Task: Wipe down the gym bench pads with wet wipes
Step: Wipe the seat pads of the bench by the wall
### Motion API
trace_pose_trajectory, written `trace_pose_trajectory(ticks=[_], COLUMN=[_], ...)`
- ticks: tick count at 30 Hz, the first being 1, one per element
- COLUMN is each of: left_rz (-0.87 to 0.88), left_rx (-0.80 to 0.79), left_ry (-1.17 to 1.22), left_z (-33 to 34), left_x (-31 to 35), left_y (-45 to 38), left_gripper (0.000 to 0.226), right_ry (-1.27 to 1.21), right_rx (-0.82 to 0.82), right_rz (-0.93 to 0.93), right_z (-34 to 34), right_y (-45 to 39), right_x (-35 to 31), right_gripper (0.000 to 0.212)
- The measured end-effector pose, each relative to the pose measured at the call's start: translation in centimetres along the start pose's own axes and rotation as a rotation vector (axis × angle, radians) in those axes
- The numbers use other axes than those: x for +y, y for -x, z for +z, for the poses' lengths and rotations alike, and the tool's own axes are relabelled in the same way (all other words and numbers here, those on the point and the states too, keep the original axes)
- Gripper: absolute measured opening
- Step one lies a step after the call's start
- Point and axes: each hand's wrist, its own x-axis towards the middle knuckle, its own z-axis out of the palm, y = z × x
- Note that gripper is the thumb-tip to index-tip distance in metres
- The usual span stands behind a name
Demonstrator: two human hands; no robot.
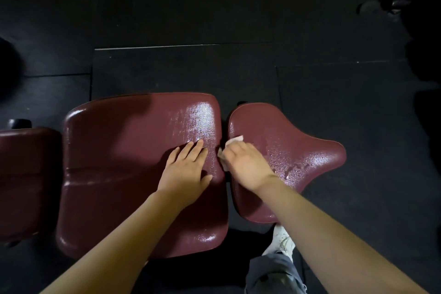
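Note:
Three dark red bench pads lie in a row below me. My left hand (187,170) rests flat, fingers straight, on the large middle pad (119,162) near its right edge. My right hand (248,164) presses a white wet wipe (232,141) against the left part of the flared right pad (298,150), beside the gap between the two pads. The wipe shows only past the fingers and at the hand's left side. Wet sheen covers the right pad and the upper right of the middle pad.
A third red pad (26,174) sits at the far left, partly cut off. Black rubber floor tiles (191,67) surround the bench. My grey trouser leg (274,274) and a light shoe (282,238) stand just below the right pad. Dark gym equipment (405,7) is at the far right.

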Motion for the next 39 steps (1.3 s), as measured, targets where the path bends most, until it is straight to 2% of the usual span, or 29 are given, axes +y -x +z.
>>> trace_pose_trajectory(ticks=[2, 3, 4, 8, 10, 11, 12, 16, 17, 19, 21, 24, 26, 29, 31, 33, 34, 35, 37, 39], left_rz=[-0.003, -0.002, -0.002, -0.020, -0.028, -0.031, -0.035, -0.051, -0.051, -0.043, -0.036, -0.037, -0.047, -0.058, -0.062, -0.060, -0.062, -0.067, -0.078, -0.081], left_rx=[0.004, 0.004, -0.002, -0.010, -0.007, -0.008, -0.009, 0.000, -0.001, -0.007, -0.009, -0.016, -0.018, -0.021, -0.020, -0.009, -0.004, 0.001, 0.006, 0.004], left_ry=[0.009, 0.012, 0.016, 0.064, 0.079, 0.077, 0.071, 0.051, 0.054, 0.057, 0.047, 0.031, 0.031, 0.028, 0.028, 0.026, 0.027, 0.032, 0.046, 0.048], left_z=[-0.1, -0.1, -0.1, 0.0, 0.1, 0.1, 0.2, 0.2, 0.1, 0.1, 0.0, 0.1, 0.2, 0.4, 0.4, 0.4, 0.5, 0.5, 0.5, 0.5], left_x=[0.1, 0.2, 0.1, 0.1, 0.4, 0.5, 0.6, 0.7, 0.7, 0.7, 0.7, 0.7, 0.9, 1.1, 1.1, 1.1, 1.2, 1.2, 1.4, 1.7], left_y=[-0.1, -0.1, -0.1, 0.0, 0.0, 0.0, -0.1, 0.0, 0.0, 0.1, 0.1, 0.2, 0.2, 0.1, 0.0, 0.1, 0.2, 0.2, 0.3, 0.2], left_gripper=[0.068, 0.068, 0.067, 0.065, 0.065, 0.065, 0.065, 0.066, 0.066, 0.066, 0.065, 0.066, 0.066, 0.066, 0.066, 0.066, 0.066, 0.066, 0.066, 0.066], right_ry=[0.098, 0.128, 0.151, 0.058, -0.012, -0.008, 0.014, 0.125, 0.128, 0.174, 0.225, 0.234, 0.244, 0.260, 0.155, 0.026, -0.006, -0.003, 0.036, 0.041], right_rx=[0.032, 0.062, 0.120, 0.337, 0.385, 0.390, 0.363, 0.078, 0.049, 0.055, 0.081, 0.115, 0.159, 0.214, 0.230, 0.298, 0.343, 0.375, 0.349, 0.214], right_rz=[-0.112, -0.058, 0.074, 0.868, 1.072, 1.077, 0.998, 0.246, 0.128, 0.046, 0.076, 0.265, 0.450, 0.831, 1.081, 1.223, 1.224, 1.144, 0.814, 0.529], right_z=[-0.4, -0.8, -1.1, -1.9, -1.7, -1.3, -0.8, 1.7, 2.0, 1.6, 0.8, -0.9, -2.3, -3.3, -3.2, -2.8, -2.7, -2.6, -1.9, -0.5], right_y=[1.0, 1.2, 1.5, 4.8, 4.9, 4.2, 3.3, 1.9, 2.4, 3.5, 4.4, 5.8, 7.8, 11.2, 13.0, 13.1, 12.4, 11.3, 8.7, 6.9], right_x=[1.6, 2.9, 4.5, 9.7, 8.6, 7.1, 5.1, -2.8, -3.1, -1.6, 0.9, 5.3, 8.6, 12.7, 13.3, 12.4, 11.4, 10.0, 5.9, 1.3], right_gripper=[0.012, 0.013, 0.016, 0.017, 0.020, 0.018, 0.014, 0.023, 0.021, 0.017, 0.015, 0.019, 0.021, 0.012, 0.014, 0.016, 0.014, 0.011, 0.010, 0.011])
